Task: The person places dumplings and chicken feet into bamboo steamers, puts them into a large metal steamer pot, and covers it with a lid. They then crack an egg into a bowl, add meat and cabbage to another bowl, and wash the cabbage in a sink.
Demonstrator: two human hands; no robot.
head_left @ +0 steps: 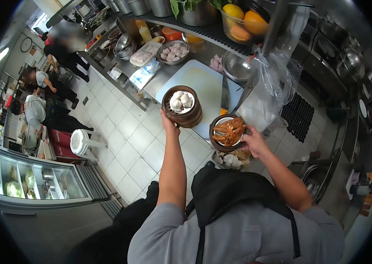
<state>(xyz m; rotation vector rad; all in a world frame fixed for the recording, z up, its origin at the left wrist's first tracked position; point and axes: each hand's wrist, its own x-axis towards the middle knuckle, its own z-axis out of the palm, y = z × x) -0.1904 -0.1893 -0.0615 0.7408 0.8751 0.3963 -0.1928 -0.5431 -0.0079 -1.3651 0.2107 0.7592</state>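
Observation:
My left hand [168, 123] grips a stack of round bamboo steamers [191, 119] from its near left side. White buns [180, 102] sit in the open top tier. In my right hand [255, 142] is a single small bamboo steamer [216, 144], held at its right rim. It carries a pale dish with reddish-brown food that looks like chicken feet [230, 131]. Both are held up apart from each other, near the front edge of a pale cutting board [203, 81]. A knife [224, 96] lies along the board's right side.
On the counter stand a bowl of pale pieces [173, 53] and a metal colander [235, 66]. Clear plastic bags [267, 88] hang at the right. A shelf [203, 31] runs above. Several people work at the left, near a white stool [81, 143] and a glass-topped fridge [32, 178].

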